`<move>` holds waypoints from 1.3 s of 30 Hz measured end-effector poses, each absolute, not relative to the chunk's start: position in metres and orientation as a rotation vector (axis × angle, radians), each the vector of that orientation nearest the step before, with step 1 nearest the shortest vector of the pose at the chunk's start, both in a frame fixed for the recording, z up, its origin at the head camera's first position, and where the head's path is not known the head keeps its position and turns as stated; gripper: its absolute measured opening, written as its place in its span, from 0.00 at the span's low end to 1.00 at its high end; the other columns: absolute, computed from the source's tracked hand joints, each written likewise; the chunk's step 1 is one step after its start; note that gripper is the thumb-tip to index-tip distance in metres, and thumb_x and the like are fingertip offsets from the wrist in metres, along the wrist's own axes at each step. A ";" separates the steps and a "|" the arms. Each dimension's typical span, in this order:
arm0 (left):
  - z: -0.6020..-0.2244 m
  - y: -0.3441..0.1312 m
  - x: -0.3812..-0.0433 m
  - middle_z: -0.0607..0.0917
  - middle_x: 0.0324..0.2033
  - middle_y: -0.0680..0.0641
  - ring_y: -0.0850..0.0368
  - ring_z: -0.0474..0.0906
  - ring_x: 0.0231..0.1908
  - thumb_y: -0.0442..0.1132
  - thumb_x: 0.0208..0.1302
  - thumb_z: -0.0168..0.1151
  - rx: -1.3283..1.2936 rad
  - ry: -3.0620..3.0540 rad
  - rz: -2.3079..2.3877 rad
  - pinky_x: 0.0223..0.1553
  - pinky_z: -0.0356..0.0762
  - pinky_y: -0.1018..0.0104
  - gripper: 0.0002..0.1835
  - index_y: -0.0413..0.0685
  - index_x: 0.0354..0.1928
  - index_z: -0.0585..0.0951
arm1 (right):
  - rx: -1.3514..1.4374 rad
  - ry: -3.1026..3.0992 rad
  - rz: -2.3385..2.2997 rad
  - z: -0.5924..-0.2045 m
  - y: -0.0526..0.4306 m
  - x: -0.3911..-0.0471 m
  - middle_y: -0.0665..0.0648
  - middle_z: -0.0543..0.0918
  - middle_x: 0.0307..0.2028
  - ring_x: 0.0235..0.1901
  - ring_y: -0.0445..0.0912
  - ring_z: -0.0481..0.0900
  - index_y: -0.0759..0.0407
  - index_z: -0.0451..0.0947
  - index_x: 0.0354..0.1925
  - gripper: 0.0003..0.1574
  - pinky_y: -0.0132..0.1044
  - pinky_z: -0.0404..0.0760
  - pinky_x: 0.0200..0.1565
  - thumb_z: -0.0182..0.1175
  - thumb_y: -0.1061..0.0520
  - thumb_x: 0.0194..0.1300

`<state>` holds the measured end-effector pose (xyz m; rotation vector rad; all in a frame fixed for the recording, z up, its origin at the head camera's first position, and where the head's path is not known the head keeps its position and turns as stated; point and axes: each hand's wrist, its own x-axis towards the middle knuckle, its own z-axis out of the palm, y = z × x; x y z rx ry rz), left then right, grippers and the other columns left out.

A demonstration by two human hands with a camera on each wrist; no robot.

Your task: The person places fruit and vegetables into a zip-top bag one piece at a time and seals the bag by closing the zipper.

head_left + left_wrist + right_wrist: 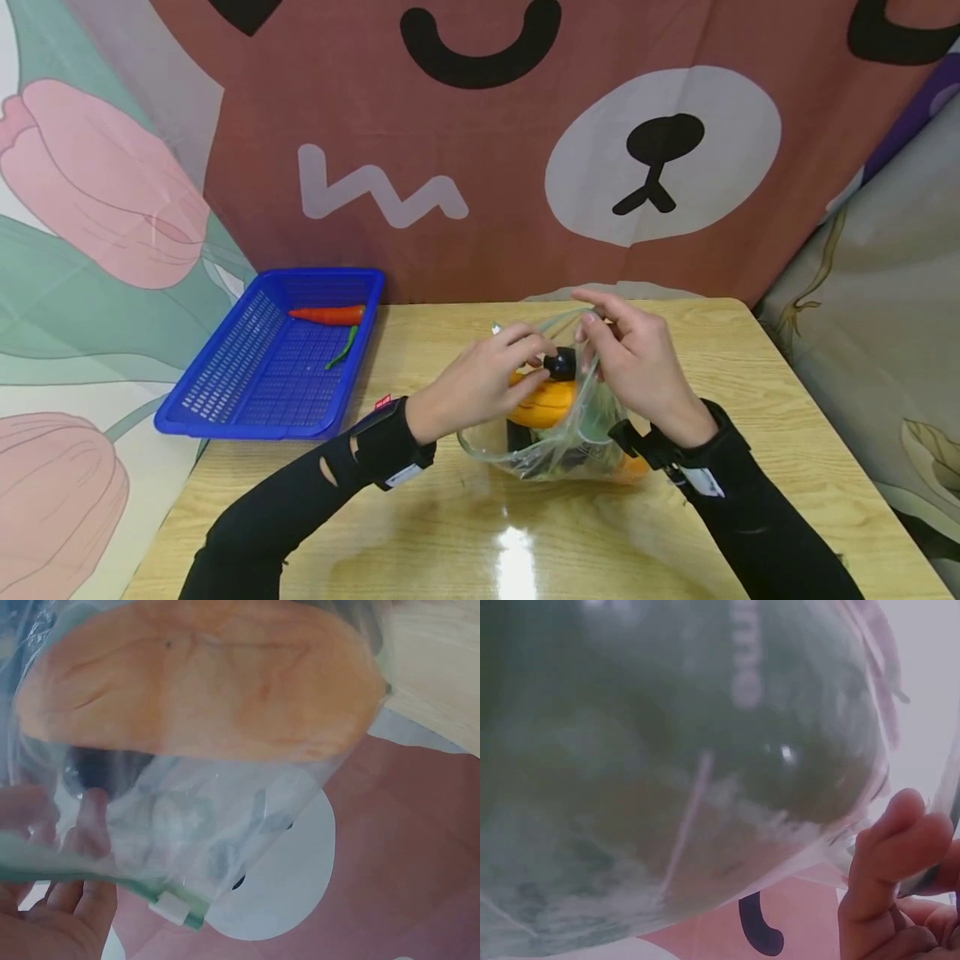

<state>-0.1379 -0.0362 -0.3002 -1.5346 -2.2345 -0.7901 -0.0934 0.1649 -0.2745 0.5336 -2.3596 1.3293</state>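
Note:
A clear zip bag (536,467) with a green rim and a white slider (171,907) sits on the table, filled with produce. Inside lies a yellow-orange squash-like vegetable (543,408), its long side showing in the left wrist view. My left hand (491,371) reaches in at the bag's mouth, fingertips and thumb around the end of a dark glossy vegetable (561,364); its other end is hidden. With thumb and fingers, my right hand (637,354) pinches the rim on the right. Through the plastic, a large blurred green thing (667,750) fills the right wrist view.
A blue plastic basket (168,425) stands at the table's left, holding a carrot (330,315) and a green chili pepper (342,347). A small red tag (383,402) shows beside my left wrist. Behind the wooden table (420,533) hangs a printed bear cloth (480,125).

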 end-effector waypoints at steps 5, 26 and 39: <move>-0.299 -0.034 -0.143 0.81 0.38 0.50 0.62 0.76 0.30 0.32 0.59 0.65 -1.522 -2.210 -0.724 0.30 0.72 0.75 0.08 0.44 0.41 0.82 | 0.528 -2.348 1.346 -0.270 0.165 -0.093 0.54 0.78 0.28 0.15 0.43 0.72 0.59 0.72 0.59 0.19 0.33 0.71 0.16 0.47 0.59 0.73; -0.294 -0.149 -0.241 0.83 0.32 0.48 0.57 0.76 0.28 0.34 0.64 0.57 -0.781 -2.399 -0.847 0.31 0.71 0.64 0.06 0.43 0.38 0.84 | 0.502 -2.331 1.376 -0.273 0.168 -0.095 0.55 0.77 0.29 0.16 0.43 0.73 0.59 0.72 0.59 0.19 0.32 0.72 0.17 0.49 0.61 0.72; -0.328 -0.212 -0.284 0.78 0.44 0.38 0.42 0.75 0.45 0.36 0.64 0.55 -0.488 -2.739 -0.698 0.45 0.72 0.46 0.11 0.38 0.44 0.80 | 0.511 -2.336 1.406 -0.275 0.169 -0.095 0.55 0.77 0.29 0.16 0.43 0.73 0.59 0.72 0.60 0.20 0.34 0.74 0.17 0.49 0.61 0.72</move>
